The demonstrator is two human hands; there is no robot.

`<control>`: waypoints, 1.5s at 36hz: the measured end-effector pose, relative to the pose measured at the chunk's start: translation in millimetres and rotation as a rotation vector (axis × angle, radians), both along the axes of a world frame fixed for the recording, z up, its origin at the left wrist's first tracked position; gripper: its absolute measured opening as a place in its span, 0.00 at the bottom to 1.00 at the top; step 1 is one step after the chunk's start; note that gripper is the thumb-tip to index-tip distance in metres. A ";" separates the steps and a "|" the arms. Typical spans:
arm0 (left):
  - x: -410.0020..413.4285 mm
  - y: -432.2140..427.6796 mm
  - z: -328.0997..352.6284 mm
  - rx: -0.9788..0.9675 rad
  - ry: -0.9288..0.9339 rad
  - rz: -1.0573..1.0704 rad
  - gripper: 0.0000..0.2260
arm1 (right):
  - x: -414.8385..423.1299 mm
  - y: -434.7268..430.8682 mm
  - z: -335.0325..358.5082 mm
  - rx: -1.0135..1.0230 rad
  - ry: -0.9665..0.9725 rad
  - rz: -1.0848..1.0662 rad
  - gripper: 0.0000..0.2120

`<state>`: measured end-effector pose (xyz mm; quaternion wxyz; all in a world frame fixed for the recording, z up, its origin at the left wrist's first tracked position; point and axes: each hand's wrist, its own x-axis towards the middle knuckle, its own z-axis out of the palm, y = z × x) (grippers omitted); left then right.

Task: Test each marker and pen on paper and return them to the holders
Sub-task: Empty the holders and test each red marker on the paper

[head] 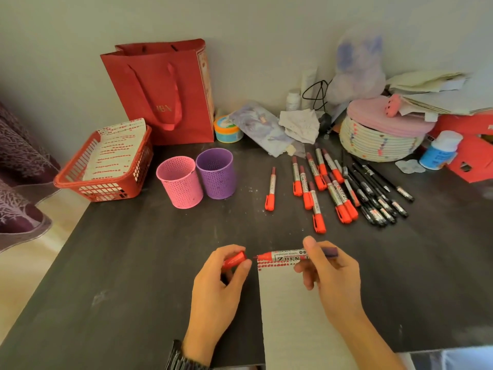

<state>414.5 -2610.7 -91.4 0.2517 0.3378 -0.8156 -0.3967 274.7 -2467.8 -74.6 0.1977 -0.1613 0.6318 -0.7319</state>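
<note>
Over the paper (290, 316), at its marked top edge, the right hand (330, 273) pinched an uncapped red marker (282, 256). The left hand (221, 279) pinched its cap (234, 259) just beside the tip. Recapping probably came next, needing cap and tip aligned.

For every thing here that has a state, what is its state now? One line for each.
red marker, uncapped, held by the right hand
cap, off, pinched by the left hand
paper, red marks along top edge, rest blank
pink holder, upright, no pens sticking out
purple holder, upright, no pens sticking out
loose red markers, capped, lying on table
black pens, lying on table
red basket, holding marked papers
</note>
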 end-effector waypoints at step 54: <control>23.5 3.9 81.5 -0.377 0.025 -0.380 0.13 | 11.6 36.2 72.0 0.327 0.483 0.431 0.11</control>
